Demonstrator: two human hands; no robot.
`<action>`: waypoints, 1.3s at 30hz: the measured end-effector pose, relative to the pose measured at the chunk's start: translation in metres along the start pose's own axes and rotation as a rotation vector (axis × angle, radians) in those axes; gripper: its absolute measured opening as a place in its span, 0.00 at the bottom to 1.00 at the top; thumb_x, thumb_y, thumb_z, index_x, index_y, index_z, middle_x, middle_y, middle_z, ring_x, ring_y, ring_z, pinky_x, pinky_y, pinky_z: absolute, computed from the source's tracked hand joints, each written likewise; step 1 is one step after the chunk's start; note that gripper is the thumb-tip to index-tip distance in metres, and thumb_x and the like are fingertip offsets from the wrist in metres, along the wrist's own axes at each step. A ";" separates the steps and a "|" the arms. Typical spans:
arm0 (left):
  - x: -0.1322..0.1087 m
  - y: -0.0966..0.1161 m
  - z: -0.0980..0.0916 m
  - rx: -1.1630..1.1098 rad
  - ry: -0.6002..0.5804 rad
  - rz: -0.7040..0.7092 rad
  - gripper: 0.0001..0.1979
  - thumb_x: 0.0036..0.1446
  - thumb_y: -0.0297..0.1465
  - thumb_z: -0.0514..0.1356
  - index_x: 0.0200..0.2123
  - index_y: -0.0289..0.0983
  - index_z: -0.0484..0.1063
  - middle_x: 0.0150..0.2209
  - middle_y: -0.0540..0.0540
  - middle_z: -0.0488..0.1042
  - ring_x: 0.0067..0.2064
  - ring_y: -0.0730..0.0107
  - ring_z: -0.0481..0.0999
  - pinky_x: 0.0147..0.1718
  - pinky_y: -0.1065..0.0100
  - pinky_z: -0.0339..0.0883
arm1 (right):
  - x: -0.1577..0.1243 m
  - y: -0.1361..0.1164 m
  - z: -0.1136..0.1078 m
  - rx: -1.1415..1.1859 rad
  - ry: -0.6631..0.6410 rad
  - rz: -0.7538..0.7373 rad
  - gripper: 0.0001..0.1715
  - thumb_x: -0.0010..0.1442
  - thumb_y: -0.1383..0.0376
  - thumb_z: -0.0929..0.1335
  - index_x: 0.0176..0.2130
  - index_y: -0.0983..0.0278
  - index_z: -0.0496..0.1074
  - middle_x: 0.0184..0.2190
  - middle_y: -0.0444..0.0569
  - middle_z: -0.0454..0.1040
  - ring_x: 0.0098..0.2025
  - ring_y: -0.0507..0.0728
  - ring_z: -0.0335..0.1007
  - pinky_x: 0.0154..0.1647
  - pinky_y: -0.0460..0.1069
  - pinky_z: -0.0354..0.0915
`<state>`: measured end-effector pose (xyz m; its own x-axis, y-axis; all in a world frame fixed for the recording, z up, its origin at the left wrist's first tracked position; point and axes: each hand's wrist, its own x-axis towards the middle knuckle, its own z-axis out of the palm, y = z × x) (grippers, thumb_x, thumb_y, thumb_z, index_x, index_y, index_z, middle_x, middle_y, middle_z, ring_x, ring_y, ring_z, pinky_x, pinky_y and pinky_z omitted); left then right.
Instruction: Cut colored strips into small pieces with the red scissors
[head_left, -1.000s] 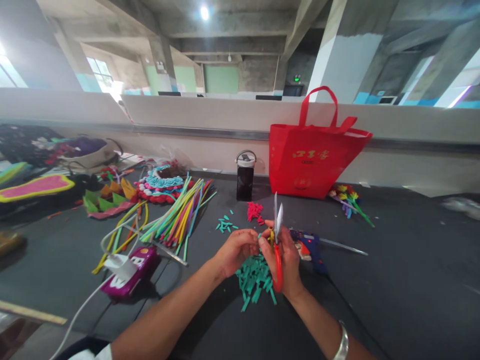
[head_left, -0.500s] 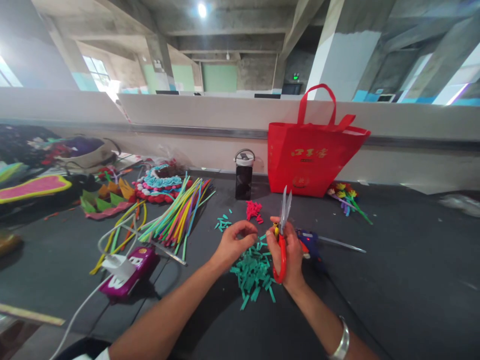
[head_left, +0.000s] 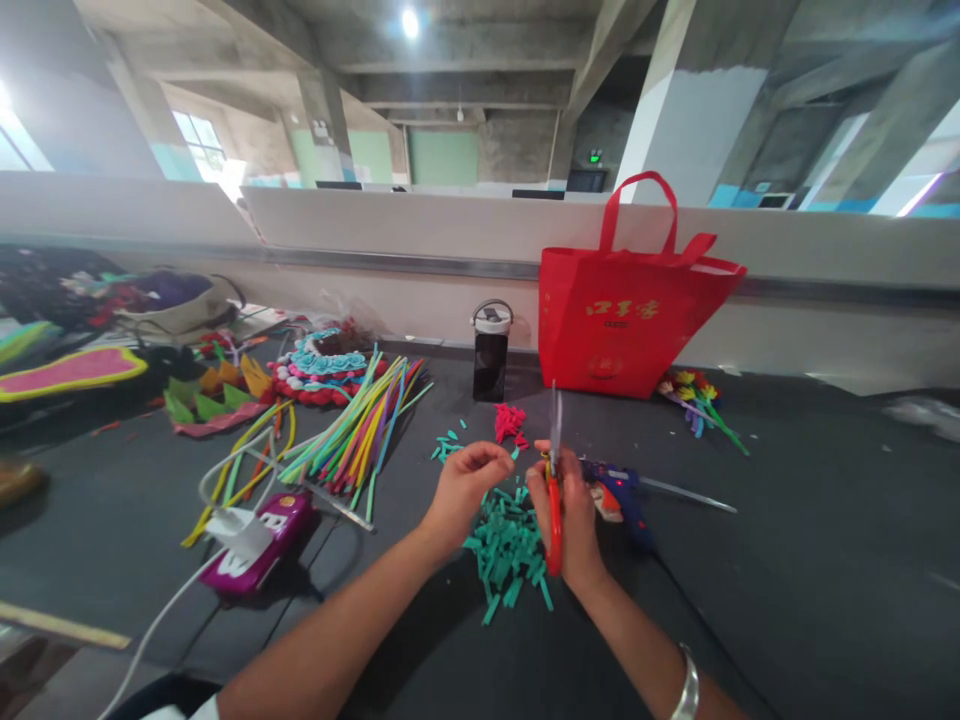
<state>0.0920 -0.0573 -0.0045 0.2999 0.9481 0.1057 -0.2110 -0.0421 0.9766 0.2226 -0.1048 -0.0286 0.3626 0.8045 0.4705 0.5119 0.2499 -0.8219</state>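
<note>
My right hand (head_left: pixel 574 520) grips red-handled scissors (head_left: pixel 554 470) with the blades pointing up and closed together. My left hand (head_left: pixel 465 485) hovers just left of them, fingers curled in a pinch; whatever is between them is too small to make out. Under both hands lies a heap of short teal strips (head_left: pixel 506 550) on the dark table (head_left: pixel 787 560). Smaller heaps of teal bits (head_left: pixel 448 447) and red bits (head_left: pixel 508 422) lie further back.
A blue glue gun (head_left: pixel 622 495) lies right of my hand. A bundle of coloured strips (head_left: pixel 352 430) and a purple power strip (head_left: pixel 259 540) lie left. A red tote bag (head_left: pixel 630 310), a dark bottle (head_left: pixel 490 352) and paper flowers (head_left: pixel 694 395) stand behind.
The scissor blades, apart half a second ago, have closed. My left hand has drawn slightly away from the scissors, and my right hand has shifted a little.
</note>
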 end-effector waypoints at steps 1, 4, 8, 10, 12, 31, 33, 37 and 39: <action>0.000 0.001 0.001 -0.104 0.029 -0.022 0.03 0.46 0.29 0.63 0.25 0.36 0.74 0.24 0.51 0.69 0.26 0.75 0.63 0.29 0.72 0.55 | -0.001 0.003 0.002 -0.002 -0.026 -0.010 0.19 0.60 0.61 0.63 0.50 0.64 0.64 0.38 0.49 0.72 0.36 0.55 0.71 0.39 0.50 0.67; 0.000 0.006 0.002 -0.314 0.082 -0.043 0.03 0.45 0.28 0.64 0.25 0.35 0.72 0.23 0.52 0.67 0.26 0.77 0.62 0.29 0.73 0.56 | -0.005 0.011 0.008 -0.039 -0.097 -0.052 0.19 0.58 0.63 0.62 0.50 0.63 0.64 0.40 0.49 0.73 0.40 0.57 0.71 0.44 0.53 0.67; -0.001 0.009 0.004 -0.445 0.079 -0.056 0.05 0.46 0.29 0.65 0.26 0.35 0.72 0.23 0.53 0.66 0.26 0.78 0.62 0.29 0.73 0.57 | -0.010 0.013 0.013 -0.155 -0.147 -0.113 0.23 0.54 0.68 0.63 0.51 0.62 0.64 0.43 0.52 0.72 0.45 0.59 0.70 0.45 0.54 0.67; -0.002 0.009 0.004 -0.478 0.067 -0.060 0.06 0.46 0.30 0.66 0.27 0.35 0.71 0.23 0.53 0.66 0.26 0.78 0.62 0.30 0.74 0.57 | -0.012 0.012 0.014 -0.199 -0.155 -0.137 0.24 0.53 0.70 0.63 0.51 0.62 0.64 0.44 0.52 0.72 0.45 0.59 0.69 0.45 0.54 0.67; -0.002 0.007 0.004 -0.498 0.058 -0.063 0.06 0.47 0.29 0.66 0.26 0.35 0.71 0.23 0.53 0.66 0.26 0.79 0.62 0.30 0.74 0.57 | -0.012 0.011 0.014 -0.213 -0.167 -0.142 0.24 0.52 0.71 0.63 0.50 0.62 0.65 0.43 0.51 0.72 0.44 0.58 0.70 0.44 0.53 0.67; -0.004 0.000 0.008 -0.538 0.034 -0.114 0.06 0.47 0.30 0.66 0.28 0.35 0.72 0.22 0.52 0.69 0.25 0.78 0.64 0.30 0.74 0.58 | -0.013 0.008 0.012 -0.205 -0.195 -0.107 0.18 0.56 0.71 0.61 0.47 0.62 0.68 0.38 0.49 0.75 0.39 0.57 0.72 0.40 0.49 0.66; -0.003 0.000 0.008 -0.541 0.029 -0.110 0.06 0.47 0.30 0.66 0.28 0.35 0.72 0.22 0.52 0.69 0.25 0.78 0.64 0.30 0.74 0.59 | -0.013 0.008 0.012 -0.197 -0.190 -0.112 0.19 0.56 0.71 0.61 0.47 0.62 0.68 0.39 0.49 0.75 0.39 0.57 0.73 0.41 0.49 0.66; -0.002 -0.001 0.008 -0.544 0.033 -0.108 0.06 0.47 0.30 0.66 0.27 0.34 0.72 0.22 0.52 0.69 0.25 0.78 0.65 0.30 0.74 0.59 | -0.014 0.008 0.012 -0.164 -0.168 -0.139 0.20 0.54 0.72 0.62 0.47 0.62 0.69 0.38 0.49 0.76 0.39 0.56 0.73 0.41 0.49 0.67; -0.002 0.000 0.008 -0.540 0.035 -0.114 0.06 0.47 0.30 0.66 0.27 0.34 0.72 0.22 0.52 0.69 0.25 0.78 0.64 0.30 0.74 0.59 | -0.014 0.008 0.012 -0.140 -0.162 -0.151 0.20 0.54 0.72 0.62 0.47 0.61 0.69 0.38 0.48 0.76 0.38 0.56 0.73 0.41 0.49 0.68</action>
<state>0.0990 -0.0622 -0.0031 0.3195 0.9475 -0.0103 -0.6289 0.2202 0.7456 0.2125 -0.1076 -0.0451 0.1499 0.8424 0.5176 0.6578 0.3059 -0.6883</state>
